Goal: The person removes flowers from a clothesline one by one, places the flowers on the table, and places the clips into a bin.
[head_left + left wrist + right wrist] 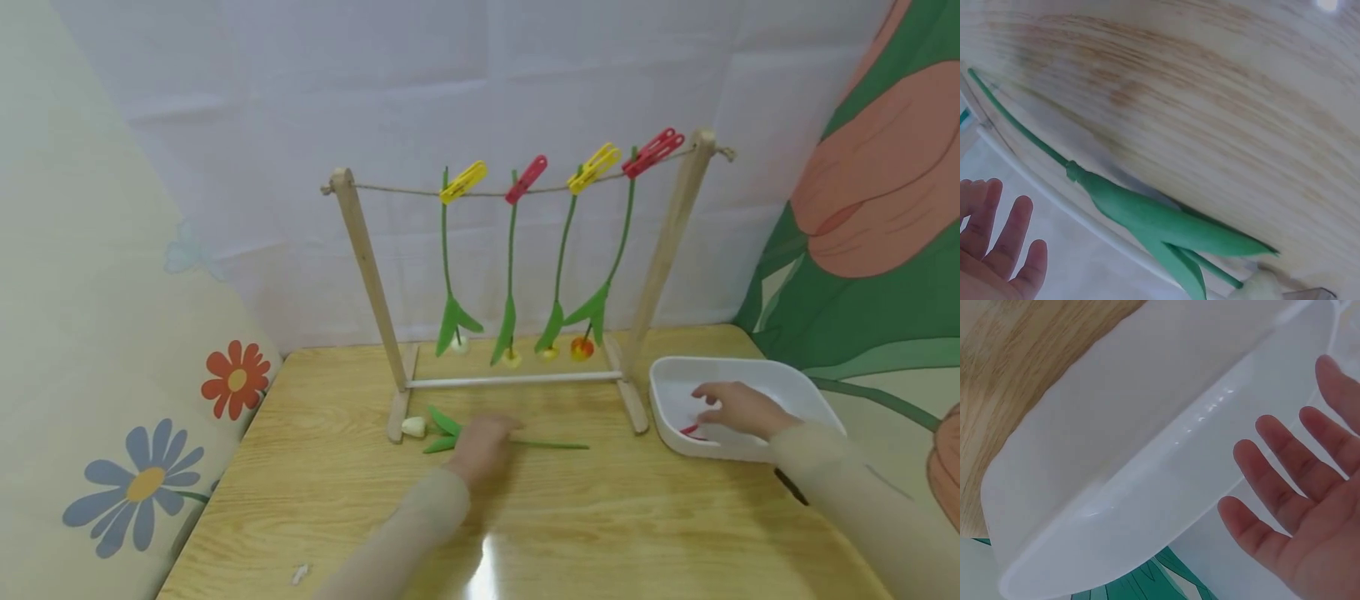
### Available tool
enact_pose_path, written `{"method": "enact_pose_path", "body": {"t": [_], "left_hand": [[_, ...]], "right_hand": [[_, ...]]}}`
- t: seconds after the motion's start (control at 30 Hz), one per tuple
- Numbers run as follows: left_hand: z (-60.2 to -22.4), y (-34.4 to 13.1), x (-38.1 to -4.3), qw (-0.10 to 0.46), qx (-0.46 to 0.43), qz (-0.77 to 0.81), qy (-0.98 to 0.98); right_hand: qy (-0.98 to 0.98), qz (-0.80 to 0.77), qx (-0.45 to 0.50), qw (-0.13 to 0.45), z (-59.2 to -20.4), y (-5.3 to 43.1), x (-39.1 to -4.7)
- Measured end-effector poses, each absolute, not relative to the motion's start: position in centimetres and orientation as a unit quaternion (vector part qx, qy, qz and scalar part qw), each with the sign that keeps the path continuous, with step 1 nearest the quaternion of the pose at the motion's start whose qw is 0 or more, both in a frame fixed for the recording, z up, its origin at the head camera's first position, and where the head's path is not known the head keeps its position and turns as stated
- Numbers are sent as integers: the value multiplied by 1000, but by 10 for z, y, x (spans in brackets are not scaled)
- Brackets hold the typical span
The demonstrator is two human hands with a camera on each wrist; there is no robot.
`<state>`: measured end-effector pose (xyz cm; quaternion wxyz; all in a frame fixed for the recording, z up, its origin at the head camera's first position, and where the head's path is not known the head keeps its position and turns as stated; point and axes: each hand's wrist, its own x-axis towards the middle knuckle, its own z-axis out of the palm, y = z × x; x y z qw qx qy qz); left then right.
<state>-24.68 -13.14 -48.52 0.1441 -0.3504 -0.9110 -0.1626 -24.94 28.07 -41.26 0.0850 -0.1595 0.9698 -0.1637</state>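
A white artificial tulip [413,427] with green leaves lies on the table, its stem pointing right. My left hand [483,446] hovers over its stem in the head view. The left wrist view shows those fingers [1007,244] spread, holding nothing, with the tulip's leaves [1154,215] beside them. At the right, my right hand [742,408] reaches over the white plastic basin [675,367], fingers loosely bent. Below its fingertips, a red clothespin [693,432] lies inside the basin. In the right wrist view the right hand [1310,494] is bare, near the basin wall [1147,469].
A wooden rack [367,275] stands behind the tulip with a twine line [397,190] across its top. Several tulips hang head-down from it by yellow [463,182] and red clothespins [527,179]. A small white scrap [300,573] lies at the table's front left.
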Motion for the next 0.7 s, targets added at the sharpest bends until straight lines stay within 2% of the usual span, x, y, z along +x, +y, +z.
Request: {"method": "enact_pose_path", "body": {"t": [0.23,0.5,0.7], "left_hand": [[-474,-146,-243,169,-336,-212,-902],[-460,-156,-238,150,-309,-247,-906],[-454,-164,-238,162,-300,-271,-900]], "right_hand": [[971,-170,-160,53,-402,278,-239],[971,-165,-172,0,-390,271,-227],[971,-171,-168,-13,-380,263,-220]]}}
